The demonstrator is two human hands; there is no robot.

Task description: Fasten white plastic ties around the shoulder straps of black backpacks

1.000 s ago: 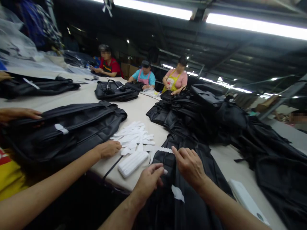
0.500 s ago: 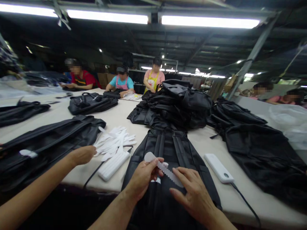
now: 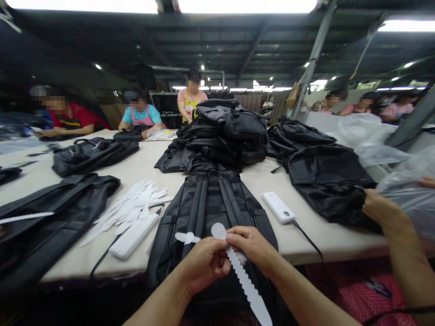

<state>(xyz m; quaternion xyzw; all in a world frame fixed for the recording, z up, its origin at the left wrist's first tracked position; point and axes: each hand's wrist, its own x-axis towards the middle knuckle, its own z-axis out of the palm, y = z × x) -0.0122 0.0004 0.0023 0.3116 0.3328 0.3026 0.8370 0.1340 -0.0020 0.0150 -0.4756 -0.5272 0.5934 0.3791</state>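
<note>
A white strip (image 3: pixel 249 287) with one wavy edge and a round end hangs down to the right between my hands. My left hand (image 3: pixel 209 262) grips it just below the round end, fingers curled. My right hand (image 3: pixel 249 244) pinches it at the same spot, fingertips touching my left. Both hands are above a black backpack (image 3: pixel 212 203) lying with its two straps up. Another small white piece (image 3: pixel 187 237) shows on the backpack, left of my hands.
White strips (image 3: pixel 136 203) lie in a pile beside a white power bank (image 3: pixel 135 236). Another white device (image 3: pixel 277 207) with a cable lies right. Black bags (image 3: pixel 220 131) are heaped behind. At right, a person's hand (image 3: pixel 380 206) holds a black bag. Several people work farther back.
My right hand has closed on the strip, which now hangs lower. The view has turned right. Another person's arm at left has left the view; one at right has appeared.
</note>
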